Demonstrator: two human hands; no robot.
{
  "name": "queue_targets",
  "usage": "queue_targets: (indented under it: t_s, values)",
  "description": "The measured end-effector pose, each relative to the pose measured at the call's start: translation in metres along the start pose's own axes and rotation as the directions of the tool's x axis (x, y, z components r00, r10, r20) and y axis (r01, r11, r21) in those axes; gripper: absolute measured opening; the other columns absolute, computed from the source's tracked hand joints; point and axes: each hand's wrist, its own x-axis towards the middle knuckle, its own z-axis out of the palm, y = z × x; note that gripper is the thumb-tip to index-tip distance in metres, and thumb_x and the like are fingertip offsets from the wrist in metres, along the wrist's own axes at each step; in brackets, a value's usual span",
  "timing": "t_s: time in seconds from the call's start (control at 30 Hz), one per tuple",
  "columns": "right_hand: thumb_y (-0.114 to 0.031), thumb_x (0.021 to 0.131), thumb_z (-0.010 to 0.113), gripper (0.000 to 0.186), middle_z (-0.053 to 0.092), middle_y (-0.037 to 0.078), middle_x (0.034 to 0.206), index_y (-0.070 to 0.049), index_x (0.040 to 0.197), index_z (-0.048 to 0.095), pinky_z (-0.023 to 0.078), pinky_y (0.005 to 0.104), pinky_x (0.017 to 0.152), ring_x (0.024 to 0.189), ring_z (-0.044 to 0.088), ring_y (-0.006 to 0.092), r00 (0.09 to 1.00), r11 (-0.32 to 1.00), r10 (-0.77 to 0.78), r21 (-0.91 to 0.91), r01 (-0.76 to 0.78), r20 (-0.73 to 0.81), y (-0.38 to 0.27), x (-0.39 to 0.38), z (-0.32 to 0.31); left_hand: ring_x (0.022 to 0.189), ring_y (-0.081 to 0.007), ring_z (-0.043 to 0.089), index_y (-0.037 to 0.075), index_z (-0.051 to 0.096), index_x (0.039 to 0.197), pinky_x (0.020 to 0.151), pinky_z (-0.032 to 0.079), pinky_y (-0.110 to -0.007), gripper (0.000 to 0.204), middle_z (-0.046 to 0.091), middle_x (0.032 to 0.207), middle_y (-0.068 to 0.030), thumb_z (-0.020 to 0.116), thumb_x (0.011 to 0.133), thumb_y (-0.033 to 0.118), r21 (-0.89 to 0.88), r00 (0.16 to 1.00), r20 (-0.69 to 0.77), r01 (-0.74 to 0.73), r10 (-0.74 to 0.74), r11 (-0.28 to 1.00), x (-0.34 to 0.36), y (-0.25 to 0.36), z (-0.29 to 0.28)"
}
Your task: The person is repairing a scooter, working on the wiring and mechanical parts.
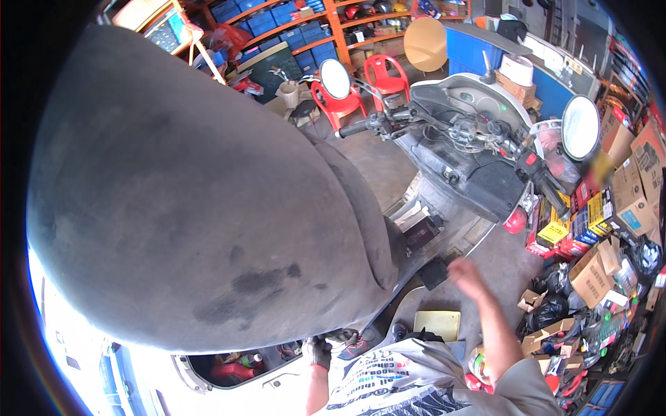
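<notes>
A large dark scooter seat (208, 180), dusty and scuffed, stands raised and fills the left and middle of the head view. Below its lower edge, my left hand (317, 353) appears pale, perhaps gloved, with its fingers curled near a dark part; what they hold is hidden. My right hand (466, 279) is over the right side of the scooter, smeared by motion, close to a small black block (433, 274). Nothing can be made out in it. Under the seat lies an open storage compartment (267, 380) with a red thing (232, 373) and a bottle (251, 360) inside.
Ahead are the scooter's handlebars (458, 132) and two round mirrors (581, 127). Red chairs (386, 76) and orange shelves (340, 31) stand at the back. Cartons (590, 277) and black bags (555, 312) crowd the right. A yellowish tray (437, 323) lies on the floor.
</notes>
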Motion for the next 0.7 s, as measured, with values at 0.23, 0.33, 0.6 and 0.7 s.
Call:
queue_targets:
  t_s: [0.23, 0.33, 0.6, 0.7]
  values:
    - [-0.022, 0.085, 0.066, 0.04, 0.067, 0.016, 0.11, -0.001, 0.118, 0.059, 0.05, 0.0359, 0.089, 0.101, 0.065, 0.0242, 0.716, 0.966, 0.053, -0.217, 0.139, 0.696, 0.015, -0.043, 0.157, 0.046, -0.008, 0.043, 0.014, 0.056, 0.092, 0.04, 0.038, -0.025, 0.012, 0.056, 0.069, 0.0001, 0.053, 0.098, 0.024, 0.09, 0.997, 0.079, 0.02, -0.027, 0.996, -0.012, 0.012, 0.009]
    - [-0.021, 0.079, 0.068, 0.053, 0.062, 0.019, 0.121, -0.002, 0.126, 0.054, 0.048, 0.0381, 0.095, 0.11, 0.061, 0.0287, 0.702, 0.962, 0.007, -0.195, 0.188, 0.712, -0.014, -0.051, 0.193, 0.042, -0.0136, 0.042, 0.013, 0.062, 0.096, 0.038, 0.034, -0.026, 0.022, 0.049, 0.061, 0.0, 0.053, 0.098, 0.034, 0.06, 0.994, 0.108, 0.008, -0.014, 0.998, -0.008, 0.009, 0.007]
    - [-0.003, 0.076, 0.069, 0.07, 0.049, 0.012, 0.137, -0.007, 0.14, 0.042, 0.053, 0.0309, 0.087, 0.109, 0.057, 0.017, 0.658, 0.968, -0.22, 0.081, 0.236, 0.72, 0.001, -0.07, 0.252, 0.049, -0.0131, 0.043, 0.013, 0.057, 0.094, 0.042, 0.034, -0.028, 0.008, 0.051, 0.07, -0.0019, 0.055, 0.096, 0.021, 0.28, 0.969, 0.244, -0.034, -0.037, 0.959, -0.039, 0.016, -0.001]
    - [-0.004, 0.073, 0.069, 0.044, 0.061, 0.01, 0.118, -0.008, 0.117, 0.064, 0.052, 0.0323, 0.085, 0.112, 0.057, 0.0214, 0.648, 0.944, -0.267, 0.06, 0.323, 0.713, -0.011, -0.091, 0.268, 0.062, -0.0158, 0.055, 0.009, 0.058, 0.106, 0.049, 0.044, -0.032, 0.015, 0.058, 0.086, -0.0037, 0.056, 0.092, 0.014, 0.372, 0.893, 0.443, -0.263, 0.078, 0.89, -0.023, 0.001, -0.043]
